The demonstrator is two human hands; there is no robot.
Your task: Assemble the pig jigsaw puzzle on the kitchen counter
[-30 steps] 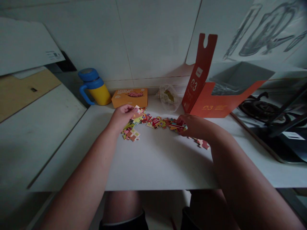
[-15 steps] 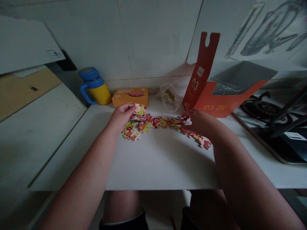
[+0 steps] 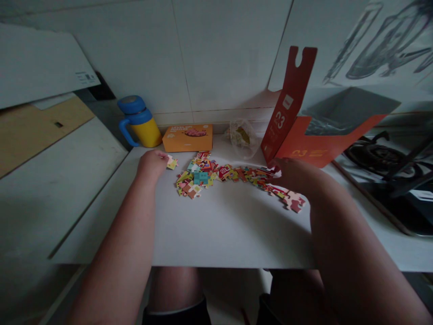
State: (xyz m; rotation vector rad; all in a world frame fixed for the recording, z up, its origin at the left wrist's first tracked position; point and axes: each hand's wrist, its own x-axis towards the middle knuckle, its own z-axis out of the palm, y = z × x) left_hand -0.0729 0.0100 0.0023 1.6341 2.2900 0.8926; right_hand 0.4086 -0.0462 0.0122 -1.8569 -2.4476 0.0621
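A loose spread of colourful jigsaw pieces (image 3: 233, 177) lies across the back half of the white table (image 3: 219, 230). My left hand (image 3: 152, 163) sits left of the spread, fingers curled, pinching a single yellowish puzzle piece (image 3: 172, 163) set apart from the others. My right hand (image 3: 294, 175) rests on the right end of the spread, fingers bent down onto the pieces; what they grip is hidden. A few pink and red pieces (image 3: 293, 201) lie just in front of that hand.
Along the wall stand a yellow mug with a blue lid (image 3: 140, 123), a small orange box (image 3: 188, 138), a crumpled clear bag (image 3: 242, 134) and an opened red carton (image 3: 297, 126). A gas hob (image 3: 389, 167) is at the right. My knees show under the table's front edge.
My left hand has moved left, away from the pile, carrying one piece with it. My right hand shifted slightly right along the pieces. The camera has drifted a little.
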